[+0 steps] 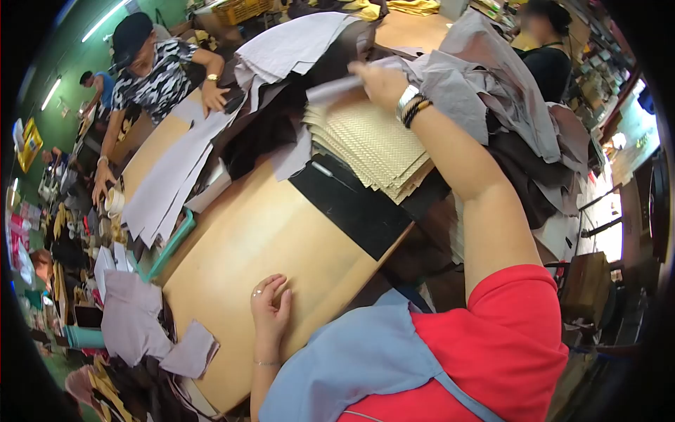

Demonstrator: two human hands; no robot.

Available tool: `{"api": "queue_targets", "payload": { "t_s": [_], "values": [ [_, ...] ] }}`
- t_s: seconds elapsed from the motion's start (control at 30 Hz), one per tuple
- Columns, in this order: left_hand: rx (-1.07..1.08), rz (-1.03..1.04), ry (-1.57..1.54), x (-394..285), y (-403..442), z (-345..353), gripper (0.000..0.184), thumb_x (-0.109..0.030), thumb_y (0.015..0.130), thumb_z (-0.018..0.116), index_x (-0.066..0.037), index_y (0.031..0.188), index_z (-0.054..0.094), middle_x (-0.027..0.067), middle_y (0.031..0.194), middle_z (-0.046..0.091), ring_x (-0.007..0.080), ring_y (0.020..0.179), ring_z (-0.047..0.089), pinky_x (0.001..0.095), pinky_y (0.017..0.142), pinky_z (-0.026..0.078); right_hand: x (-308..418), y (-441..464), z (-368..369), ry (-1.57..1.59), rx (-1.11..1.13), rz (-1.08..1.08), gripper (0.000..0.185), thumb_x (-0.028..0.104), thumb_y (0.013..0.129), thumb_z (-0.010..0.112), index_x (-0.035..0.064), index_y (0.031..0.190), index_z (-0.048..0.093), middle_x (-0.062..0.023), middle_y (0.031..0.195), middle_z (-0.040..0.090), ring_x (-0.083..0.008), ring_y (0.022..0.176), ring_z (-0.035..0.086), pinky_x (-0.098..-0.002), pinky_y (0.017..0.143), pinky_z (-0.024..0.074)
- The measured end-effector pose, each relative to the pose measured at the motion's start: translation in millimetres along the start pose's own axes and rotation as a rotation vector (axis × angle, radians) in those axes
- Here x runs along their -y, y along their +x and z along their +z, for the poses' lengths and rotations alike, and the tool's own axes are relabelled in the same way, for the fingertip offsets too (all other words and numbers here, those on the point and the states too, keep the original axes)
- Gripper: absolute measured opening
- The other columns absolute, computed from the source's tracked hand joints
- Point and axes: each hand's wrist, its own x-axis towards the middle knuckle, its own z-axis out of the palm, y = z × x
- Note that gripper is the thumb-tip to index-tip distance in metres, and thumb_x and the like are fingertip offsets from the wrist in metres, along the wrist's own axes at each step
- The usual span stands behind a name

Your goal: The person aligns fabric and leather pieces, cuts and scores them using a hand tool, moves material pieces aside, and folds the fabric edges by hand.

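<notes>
My right hand (385, 86), blurred by motion, is stretched out over a stack of cream woven-textured sheets (369, 144). Its fingers are closed on the edge of a pale grey sheet (336, 90), which lies across the far end of that stack. Nearer to me, my left hand (271, 304) rests on the wooden table (260, 232) with loosely curled fingers and the thumb apart, holding nothing. A black mat (344, 211) lies between the bare wood and the stack, with a pen-like tool (330, 174) on it.
Grey and dark material (485, 91) is heaped beyond my right arm. Long grey pieces (172, 172) lie on the left, near a teal tray edge (169, 246). A person in a patterned shirt (151, 88) leans over the far side; another person (545, 63) is at the right.
</notes>
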Motion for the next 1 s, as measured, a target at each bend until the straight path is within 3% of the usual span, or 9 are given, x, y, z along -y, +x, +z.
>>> {"api": "queue_targets", "payload": {
  "t_s": [0.1, 0.13, 0.27, 0.37, 0.47, 0.63, 0.77, 0.9, 1.0],
  "values": [
    [-0.009, -0.04, -0.045, -5, -1, 1, 0.023, -0.007, 0.083, 0.067, -0.001, 0.105, 0.068, 0.014, 0.114, 0.065, 0.0284, 0.109, 0.058, 0.038, 0.095, 0.046, -46, 23, -64, -0.062, -0.389, 0.18, 0.019, 0.023, 0.086, 0.055, 0.0121, 0.096, 0.068, -0.0228, 0.093, 0.067, -0.0372, 0.085, 0.067, -0.0505, 0.064, 0.0523],
    [0.001, -0.033, -0.047, -5, -1, 1, 0.023, -0.007, 0.083, 0.067, -0.001, 0.106, 0.068, 0.014, 0.114, 0.064, 0.0283, 0.109, 0.058, 0.038, 0.095, 0.046, -74, 16, -108, -0.243, -0.147, 0.168, 0.021, 0.027, 0.086, 0.057, 0.0112, 0.095, 0.068, -0.0221, 0.097, 0.067, -0.0381, 0.085, 0.066, -0.0502, 0.063, 0.0521],
    [0.025, -0.025, -0.036, -4, 1, -1, 0.023, -0.005, 0.084, 0.066, 0.0, 0.107, 0.067, 0.0143, 0.116, 0.063, 0.0279, 0.112, 0.057, 0.0375, 0.097, 0.045, -192, -71, -171, -0.485, -0.335, 0.41, 0.042, 0.018, 0.09, 0.049, 0.0193, 0.132, 0.047, -0.0191, 0.1, 0.067, -0.0376, 0.086, 0.066, -0.0511, 0.069, 0.0527],
    [0.03, -0.03, -0.033, -5, 1, -1, 0.023, -0.004, 0.084, 0.065, 0.001, 0.107, 0.066, 0.0144, 0.117, 0.063, 0.0277, 0.113, 0.057, 0.0371, 0.098, 0.045, -293, -181, -144, -0.693, 0.026, 0.638, 0.049, 0.014, 0.093, 0.041, 0.0182, 0.142, 0.043, -0.0187, 0.117, 0.063, -0.0397, 0.101, 0.063, -0.0538, 0.085, 0.0514],
    [0.002, -0.027, -0.033, -2, -1, 1, 0.023, -0.005, 0.083, 0.067, -0.001, 0.106, 0.067, 0.014, 0.115, 0.064, 0.0285, 0.11, 0.058, 0.0381, 0.095, 0.046, -295, -277, -76, -0.616, 0.382, 1.006, 0.038, 0.021, 0.095, 0.038, 0.0125, 0.121, 0.063, -0.0193, 0.128, 0.06, -0.0375, 0.117, 0.058, -0.0562, 0.097, 0.0464],
    [-0.007, -0.009, -0.009, -5, 0, 3, 0.023, -0.006, 0.083, 0.068, -0.002, 0.105, 0.068, 0.0139, 0.114, 0.064, 0.0288, 0.108, 0.058, 0.0385, 0.093, 0.046, -287, -290, -104, -0.651, 0.211, 0.579, 0.027, 0.02, 0.084, 0.05, 0.0043, 0.091, 0.071, -0.0246, 0.095, 0.066, -0.0415, 0.1, 0.063, -0.0519, 0.087, 0.0492],
    [0.003, 0.002, -0.006, -3, 1, 1, 0.022, -0.005, 0.083, 0.068, -0.002, 0.105, 0.068, 0.014, 0.113, 0.064, 0.0286, 0.107, 0.058, 0.0384, 0.093, 0.046, -267, -291, -107, -0.253, -0.085, 0.706, 0.047, 0.044, 0.093, 0.05, 0.0023, 0.086, 0.07, -0.0263, 0.093, 0.064, -0.0432, 0.094, 0.061, -0.0516, 0.084, 0.0465],
    [0.005, 0.004, -0.011, -2, 0, 1, 0.022, -0.004, 0.082, 0.068, -0.002, 0.104, 0.068, 0.014, 0.113, 0.064, 0.0284, 0.107, 0.058, 0.0381, 0.092, 0.047, -236, -254, -142, -0.36, 0.031, 0.82, 0.062, 0.063, 0.086, 0.057, 0.0049, 0.106, 0.067, -0.0208, 0.105, 0.066, -0.0406, 0.102, 0.06, -0.0487, 0.088, 0.0443],
    [-0.003, -0.003, 0.004, -3, 0, 3, 0.021, -0.004, 0.082, 0.068, -0.002, 0.103, 0.068, 0.0141, 0.112, 0.064, 0.0284, 0.107, 0.058, 0.038, 0.092, 0.047, -211, -222, -165, -0.546, -0.416, 0.378, 0.074, 0.067, 0.081, 0.061, 0.0108, 0.129, 0.053, -0.0147, 0.131, 0.055, -0.0349, 0.122, 0.051, -0.0489, 0.098, 0.0406]
  ]
}}
